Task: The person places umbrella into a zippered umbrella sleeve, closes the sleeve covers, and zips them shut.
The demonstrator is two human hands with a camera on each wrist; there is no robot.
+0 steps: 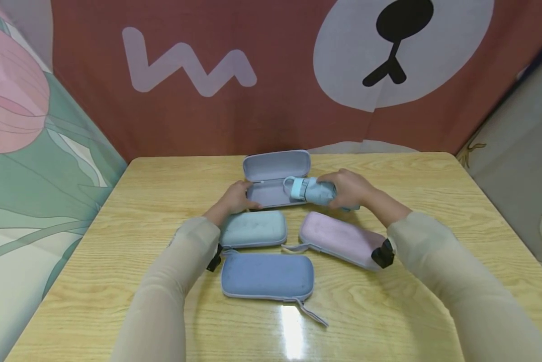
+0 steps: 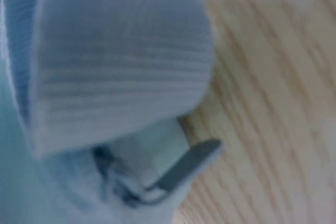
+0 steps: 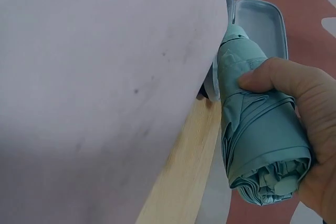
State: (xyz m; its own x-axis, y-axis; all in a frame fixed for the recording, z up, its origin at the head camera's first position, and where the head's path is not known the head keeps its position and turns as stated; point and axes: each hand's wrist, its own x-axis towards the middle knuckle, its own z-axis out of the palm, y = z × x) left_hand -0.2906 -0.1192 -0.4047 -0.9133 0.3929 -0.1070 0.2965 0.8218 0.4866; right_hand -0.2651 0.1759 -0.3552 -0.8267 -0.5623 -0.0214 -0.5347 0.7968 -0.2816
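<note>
A folded light-blue umbrella [image 1: 315,191] is held in my right hand [image 1: 349,188], its strap end over the right side of an open grey-lilac zip case [image 1: 266,193]. In the right wrist view my thumb lies across the rolled cloth of the umbrella [image 3: 262,129]. The case's lid [image 1: 277,166] stands raised at the back. My left hand [image 1: 236,197] grips the case at its left end, fingers at the side and thumb at the front edge. The left wrist view is blurred and mostly filled by cloth.
Nearer to me lie several closed cases: a mint one [image 1: 254,229] below my left hand, a pink one [image 1: 339,239] under my right wrist, and a blue one [image 1: 267,275] in front. All rest on a wooden table [image 1: 162,191] with a printed curtain [image 1: 280,115] behind.
</note>
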